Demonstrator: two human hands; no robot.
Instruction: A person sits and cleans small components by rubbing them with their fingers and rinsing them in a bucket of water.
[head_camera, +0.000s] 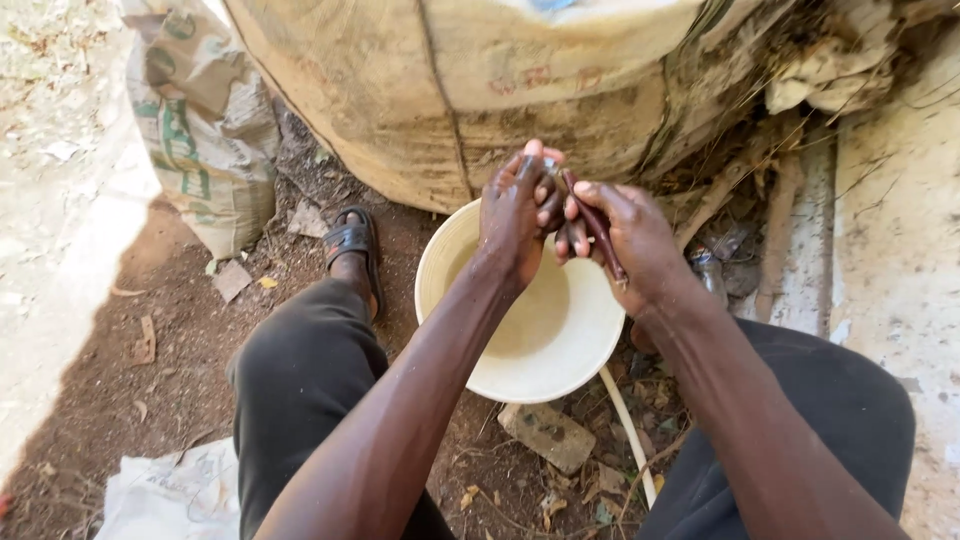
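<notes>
Both hands — left hand (515, 215), right hand (630, 240) — grasp a dark pod (594, 228); best kept centred over the bowl (590, 345).

Both hands' fingers (545, 195) hide most of the dark reddish tool (597, 232).
</notes>
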